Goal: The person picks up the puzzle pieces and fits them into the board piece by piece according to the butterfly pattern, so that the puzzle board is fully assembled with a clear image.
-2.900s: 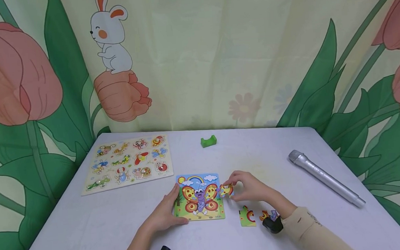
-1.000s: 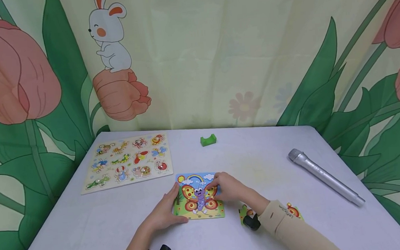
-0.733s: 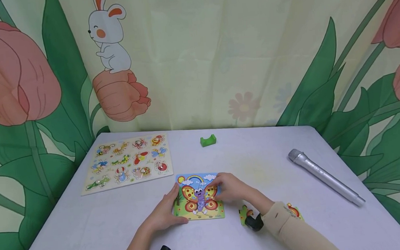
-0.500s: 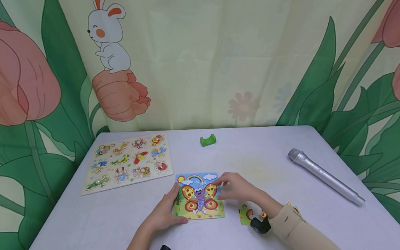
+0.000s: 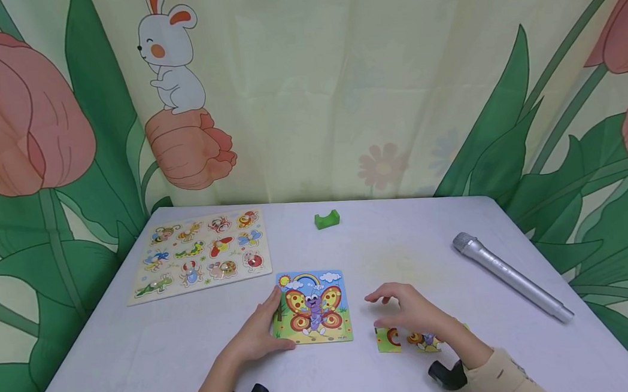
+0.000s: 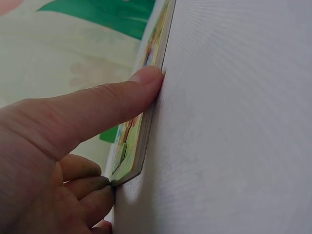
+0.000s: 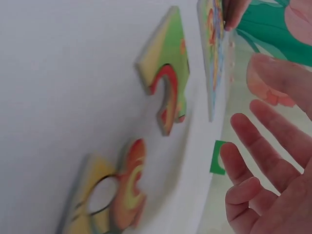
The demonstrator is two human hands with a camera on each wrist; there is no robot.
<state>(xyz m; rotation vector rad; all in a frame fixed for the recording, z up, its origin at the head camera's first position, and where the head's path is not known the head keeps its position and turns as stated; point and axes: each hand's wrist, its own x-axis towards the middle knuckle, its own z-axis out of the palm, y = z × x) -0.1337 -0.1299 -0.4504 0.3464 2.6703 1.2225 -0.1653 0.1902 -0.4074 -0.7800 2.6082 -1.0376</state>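
Tulip-printed curtain (image 5: 378,96) hangs behind your white tabletop (image 5: 325,378). Near its middle, just beside your left hand (image 5: 255,334), lies the butterfly board (image 5: 313,308), flat and upright to you. You hold it by its left side, thumb along the near edge and fingers at the far-left edge, probably to stop it sliding and leave the picture uncovered.

Your right hand (image 5: 410,310) holds nothing; its fingers are loosely spread, apart from the loose pieces. A green corner piece (image 5: 385,341) and a purple-and-orange piece (image 5: 427,343) lie to the board's right, likely there for easy reach; your forearm partly hides what lies behind them.

At the far left, the bug board (image 5: 267,266) carries twelve critters (image 5: 191,273), each seemingly seated in its own spot. The microphone (image 5: 513,278) and green block (image 5: 327,220) lie well apart, presumably out of your way.
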